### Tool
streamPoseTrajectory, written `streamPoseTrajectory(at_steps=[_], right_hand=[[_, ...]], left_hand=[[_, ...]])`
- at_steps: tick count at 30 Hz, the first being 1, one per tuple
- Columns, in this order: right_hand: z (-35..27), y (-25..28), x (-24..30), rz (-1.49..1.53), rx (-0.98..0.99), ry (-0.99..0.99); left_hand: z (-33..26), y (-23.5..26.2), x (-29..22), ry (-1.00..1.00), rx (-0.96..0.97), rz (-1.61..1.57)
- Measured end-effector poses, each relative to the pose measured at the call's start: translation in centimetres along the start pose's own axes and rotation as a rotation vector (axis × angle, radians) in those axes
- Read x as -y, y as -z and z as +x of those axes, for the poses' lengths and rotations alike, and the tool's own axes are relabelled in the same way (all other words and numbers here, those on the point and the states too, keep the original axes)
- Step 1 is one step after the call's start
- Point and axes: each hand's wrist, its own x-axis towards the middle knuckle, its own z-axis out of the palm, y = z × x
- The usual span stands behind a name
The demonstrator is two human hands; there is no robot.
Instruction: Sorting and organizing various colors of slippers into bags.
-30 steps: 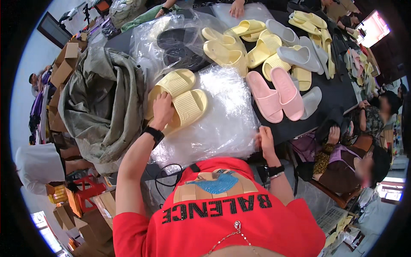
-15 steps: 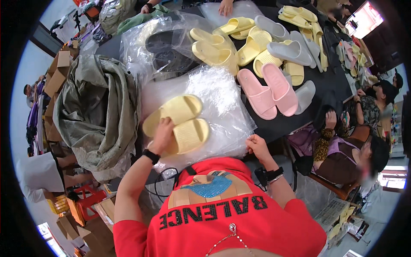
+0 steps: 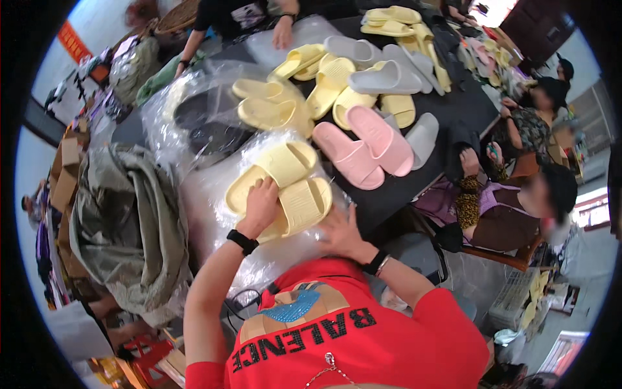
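A pair of pale yellow slippers [image 3: 304, 202] lies side by side over a stack of clear plastic bags [image 3: 207, 214]. My left hand [image 3: 262, 204] grips the pair by the inner edges, its fingers curled between the two slippers. Close to the toe end of the nearer slipper is my right hand [image 3: 342, 231], fingers spread against the plastic and partly blurred. Whether any film lies over the slippers cannot be made out.
Pink slippers [image 3: 380, 142], grey slippers [image 3: 387, 79] and more yellow ones [image 3: 332, 84] cover the dark table [image 3: 398, 194]. Dark slippers [image 3: 210, 120] sit under clear film. A grey-green sack [image 3: 129, 223] stands at left. Across the table are another person's hands [image 3: 283, 32]; people sit at right.
My right hand has let go of the bag's edge and moved inward beside the slippers, its fingers now spread. The left hand still holds the pair. The whole view has shifted.
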Motion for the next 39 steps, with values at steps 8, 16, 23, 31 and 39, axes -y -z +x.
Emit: streamPoseTrajectory(at_steps=[8,16,23,31,39], right_hand=[[-0.1,0.0,-0.4,0.173,0.287,-0.104],[2.5,5.3,-1.8,0.475,0.217,-0.397],[3.0,11.9,-2.0,1.237,0.070,-0.306],[3.9,14.3,-4.7,1.253,0.048,-0.400],[12.2,18.9,-11.6,1.111,-0.576,-0.385]], left_hand=[[-0.3,-2.1,2.6,-0.061,0.050,0.137],[-1.4,3.4,0.0,-0.079,0.049,0.048],[-0.8,6.1,-6.1,-0.324,0.024,-0.085],[-0.3,8.2,-6.8,-0.177,-0.237,-0.391],[-4.1,9.7,-2.2,0.193,-0.147,-0.574]])
